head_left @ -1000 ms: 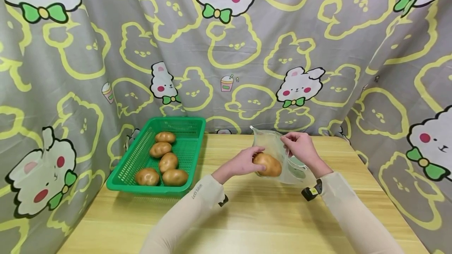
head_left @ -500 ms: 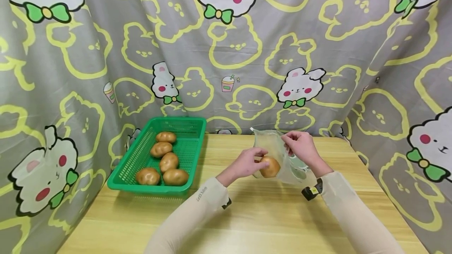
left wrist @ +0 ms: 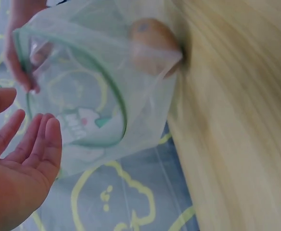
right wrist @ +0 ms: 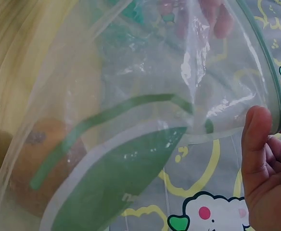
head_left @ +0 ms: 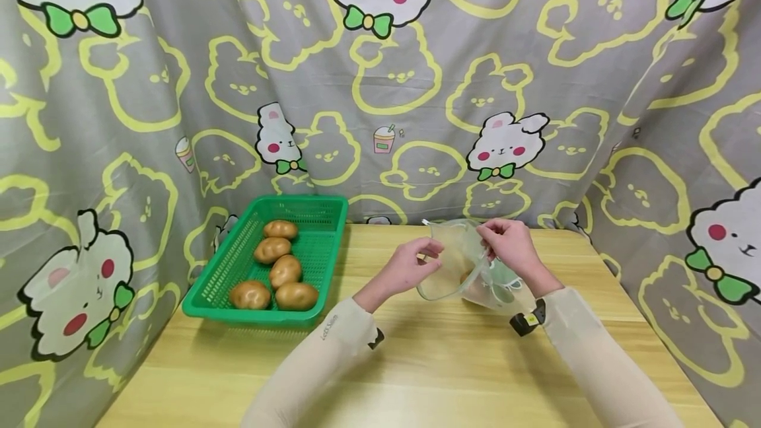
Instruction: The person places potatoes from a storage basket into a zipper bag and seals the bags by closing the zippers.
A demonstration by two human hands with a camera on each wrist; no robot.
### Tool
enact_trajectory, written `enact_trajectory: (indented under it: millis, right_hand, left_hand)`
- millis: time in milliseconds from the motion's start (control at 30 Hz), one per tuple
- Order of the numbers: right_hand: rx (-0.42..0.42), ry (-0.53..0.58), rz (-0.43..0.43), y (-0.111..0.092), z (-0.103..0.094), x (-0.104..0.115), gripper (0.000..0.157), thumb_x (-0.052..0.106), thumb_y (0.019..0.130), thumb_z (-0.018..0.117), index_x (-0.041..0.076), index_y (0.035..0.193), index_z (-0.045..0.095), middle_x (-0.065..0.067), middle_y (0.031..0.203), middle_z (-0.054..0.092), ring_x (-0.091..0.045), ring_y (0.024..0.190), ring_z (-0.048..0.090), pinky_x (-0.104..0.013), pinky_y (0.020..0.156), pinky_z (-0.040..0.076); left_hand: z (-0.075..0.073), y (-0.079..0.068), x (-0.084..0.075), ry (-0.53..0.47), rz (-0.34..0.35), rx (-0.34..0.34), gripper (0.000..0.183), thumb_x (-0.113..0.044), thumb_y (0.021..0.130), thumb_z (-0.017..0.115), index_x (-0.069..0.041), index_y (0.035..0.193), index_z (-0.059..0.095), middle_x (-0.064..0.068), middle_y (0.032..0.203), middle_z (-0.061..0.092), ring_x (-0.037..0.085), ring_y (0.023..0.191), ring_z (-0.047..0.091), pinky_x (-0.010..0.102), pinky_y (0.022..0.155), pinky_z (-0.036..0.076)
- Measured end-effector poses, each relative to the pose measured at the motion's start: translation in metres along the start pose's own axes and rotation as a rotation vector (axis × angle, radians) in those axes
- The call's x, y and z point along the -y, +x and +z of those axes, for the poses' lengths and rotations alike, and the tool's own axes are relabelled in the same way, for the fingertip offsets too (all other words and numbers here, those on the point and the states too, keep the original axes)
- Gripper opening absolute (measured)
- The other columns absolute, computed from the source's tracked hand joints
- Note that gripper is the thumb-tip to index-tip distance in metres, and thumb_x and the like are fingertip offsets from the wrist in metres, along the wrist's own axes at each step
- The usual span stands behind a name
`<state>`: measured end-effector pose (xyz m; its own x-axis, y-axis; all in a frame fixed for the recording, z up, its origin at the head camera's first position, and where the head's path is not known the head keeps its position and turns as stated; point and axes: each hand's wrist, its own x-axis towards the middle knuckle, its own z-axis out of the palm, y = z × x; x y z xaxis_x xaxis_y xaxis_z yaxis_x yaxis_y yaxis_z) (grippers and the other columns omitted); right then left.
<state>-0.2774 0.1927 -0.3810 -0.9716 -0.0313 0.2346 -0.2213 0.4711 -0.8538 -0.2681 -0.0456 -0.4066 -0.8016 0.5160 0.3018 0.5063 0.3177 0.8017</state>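
Note:
A clear zip bag (head_left: 452,249) with a green-edged mouth and a green leaf print stands open toward the left. My right hand (head_left: 508,243) pinches its rim between thumb and fingers. Inside, at the bottom, lies a potato (left wrist: 155,47), seen through the plastic in both wrist views; in the head view the bag mostly hides it. My left hand (head_left: 413,264) is by the bag's mouth, fingers loosely bent and apart, holding nothing. In the left wrist view the same left hand (left wrist: 25,159) shows its palm beside the opening.
A green plastic basket (head_left: 339,230) stands on the left of the wooden table (head_left: 416,368), with several potatoes (head_left: 285,273) in it. A patterned grey curtain (head_left: 380,84) hangs behind the table and along both sides.
My left hand has let go of the potato, which has dropped down into the bag, and has drawn back to the mouth. My right hand keeps its pinch on the rim.

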Motion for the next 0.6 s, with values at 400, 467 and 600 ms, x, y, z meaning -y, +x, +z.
enact_trajectory:
  millis: [400,467,600]
  right_hand:
    - [0.008,0.011,0.013,-0.002,-0.002,-0.001,0.028,0.023,0.093,0.06,-0.004,0.091,0.067,-0.022,0.074,0.062,-0.019,0.047,0.057,-0.031,0.046,0.05]
    - [0.008,0.012,0.015,-0.002,-0.003,-0.002,0.029,0.023,0.093,0.061,-0.004,0.091,0.068,-0.021,0.074,0.062,-0.019,0.047,0.057,-0.031,0.046,0.051]
    - [0.014,0.007,0.01,-0.002,-0.004,-0.003,0.028,0.024,0.093,0.06,-0.003,0.092,0.068,-0.022,0.075,0.063,-0.019,0.048,0.058,-0.032,0.047,0.051]
  left_hand:
    - [-0.052,-0.043,0.019,0.067,-0.021,-0.072,0.03,-0.011,0.089,0.066,-0.008,0.118,0.06,0.006,0.11,0.062,0.025,0.099,0.059,0.032,0.075,0.05]
    - [-0.064,-0.051,0.025,0.066,-0.039,-0.095,0.033,-0.011,0.088,0.067,-0.008,0.12,0.059,0.006,0.108,0.062,0.025,0.098,0.06,0.033,0.075,0.05]
    - [-0.09,-0.067,0.035,0.071,-0.068,-0.144,0.038,-0.008,0.086,0.069,-0.009,0.122,0.057,0.007,0.105,0.062,0.027,0.095,0.06,0.037,0.076,0.049]
